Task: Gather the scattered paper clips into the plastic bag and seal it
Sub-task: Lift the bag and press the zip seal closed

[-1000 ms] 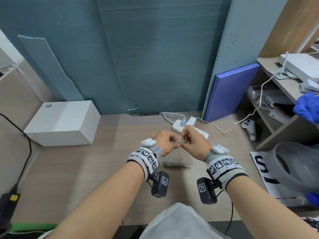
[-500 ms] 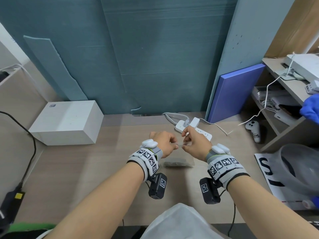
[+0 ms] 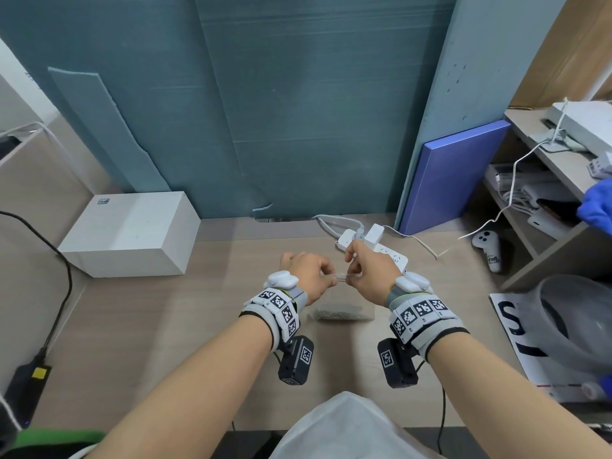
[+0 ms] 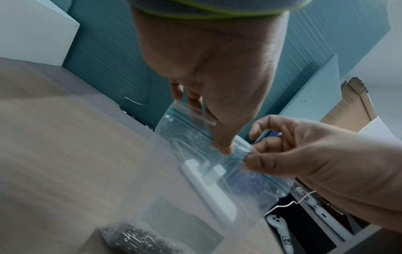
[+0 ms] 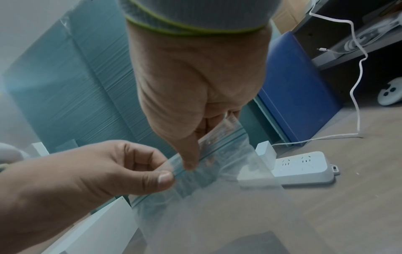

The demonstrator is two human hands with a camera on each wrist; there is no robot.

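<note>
left hand (image 3: 309, 271) + right hand (image 3: 371, 273) both pinching top seal strip of plastic bag (image 4: 195, 197), held above desk (image 3: 149, 326); paper clips (image 4: 139, 240) heaped in bag bottom, resting on desk

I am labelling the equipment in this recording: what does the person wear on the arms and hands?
Forearms and hands are bare. The left wrist and right wrist each carry a grey-white band printed with black-and-white square codes, a white pod on top, and a black camera box underneath with a thin black cable.
</note>
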